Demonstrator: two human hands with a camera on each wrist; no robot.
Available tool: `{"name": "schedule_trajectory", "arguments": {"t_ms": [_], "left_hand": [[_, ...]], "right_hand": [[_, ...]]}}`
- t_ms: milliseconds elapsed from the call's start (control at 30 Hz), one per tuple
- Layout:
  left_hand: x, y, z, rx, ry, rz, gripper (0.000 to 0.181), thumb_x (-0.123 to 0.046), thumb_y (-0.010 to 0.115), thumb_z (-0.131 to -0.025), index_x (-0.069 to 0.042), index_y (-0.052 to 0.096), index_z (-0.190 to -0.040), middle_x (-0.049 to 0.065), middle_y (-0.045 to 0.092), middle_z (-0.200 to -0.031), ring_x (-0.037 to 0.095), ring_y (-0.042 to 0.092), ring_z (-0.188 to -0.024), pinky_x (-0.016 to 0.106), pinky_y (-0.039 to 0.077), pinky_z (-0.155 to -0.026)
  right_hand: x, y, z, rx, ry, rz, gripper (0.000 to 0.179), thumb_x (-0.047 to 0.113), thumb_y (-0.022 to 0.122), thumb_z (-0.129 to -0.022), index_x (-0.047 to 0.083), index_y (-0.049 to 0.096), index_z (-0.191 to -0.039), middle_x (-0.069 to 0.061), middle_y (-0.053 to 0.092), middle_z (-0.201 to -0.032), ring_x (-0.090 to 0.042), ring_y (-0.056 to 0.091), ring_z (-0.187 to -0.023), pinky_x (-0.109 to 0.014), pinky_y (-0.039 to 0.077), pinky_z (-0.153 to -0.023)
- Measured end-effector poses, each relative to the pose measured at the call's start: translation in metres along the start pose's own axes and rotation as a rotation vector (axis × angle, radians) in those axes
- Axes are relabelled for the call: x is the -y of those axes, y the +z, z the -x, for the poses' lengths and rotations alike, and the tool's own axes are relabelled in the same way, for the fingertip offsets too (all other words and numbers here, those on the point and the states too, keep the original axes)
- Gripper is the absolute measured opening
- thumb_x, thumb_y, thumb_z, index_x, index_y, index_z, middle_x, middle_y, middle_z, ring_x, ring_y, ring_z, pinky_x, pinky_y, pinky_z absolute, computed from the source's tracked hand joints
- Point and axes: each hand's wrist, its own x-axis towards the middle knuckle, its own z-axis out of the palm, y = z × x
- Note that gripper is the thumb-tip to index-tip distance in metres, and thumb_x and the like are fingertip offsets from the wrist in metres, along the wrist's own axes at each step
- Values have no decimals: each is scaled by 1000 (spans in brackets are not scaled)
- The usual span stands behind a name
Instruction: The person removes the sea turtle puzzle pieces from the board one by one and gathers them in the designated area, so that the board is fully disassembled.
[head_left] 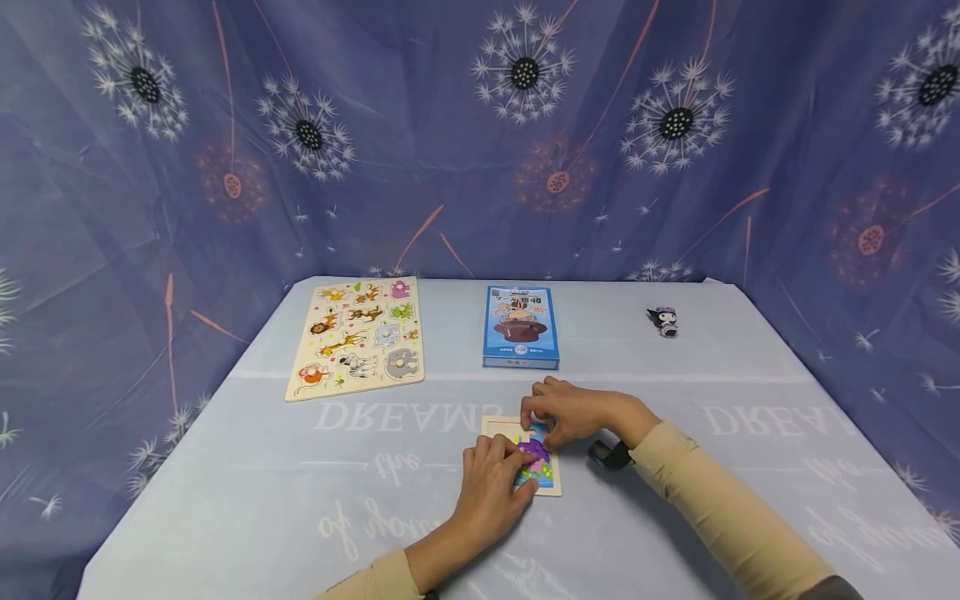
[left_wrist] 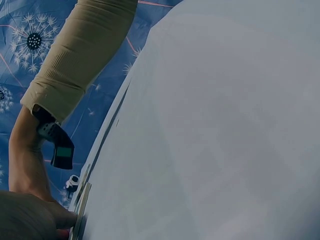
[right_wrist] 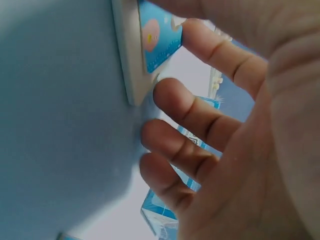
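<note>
A small wood-framed jigsaw puzzle (head_left: pixel 501 427) lies on the table between both hands, its picture showing purple, blue and green. My left hand (head_left: pixel 487 485) rests over its left side, index finger reaching onto the purple part and thumb by the lower part of the picture. From the right, my right hand (head_left: pixel 570 410) bends over the upper corner and pinches a blue puzzle piece (right_wrist: pixel 162 42) with thumb and index finger. In the right wrist view its other fingers curl beside the frame's edge. Parts of the picture are hidden under the hands.
Beyond the hands lies a blue box (head_left: pixel 521 327) with a hat picture. A wooden animal puzzle board (head_left: pixel 352 323) is at the back left, and a small black-and-white figurine (head_left: pixel 663 322) at the back right. A dandelion-print curtain (head_left: pixel 420 150) surrounds the table.
</note>
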Motion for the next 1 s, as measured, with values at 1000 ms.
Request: {"name": "schedule_trajectory", "arguments": {"t_ms": [1000], "left_hand": [[-1,0,1,-16,1,-7,29,-25,73,-74,-18,73,-102,-5,52,-92,13,41,-91,34,30,-80]], "right_hand": [[13,40,29,-407,167,-96,32,24,74,-78,19,66,-109,9,58,-100,-10,43,-99,-34,43,-87]]}}
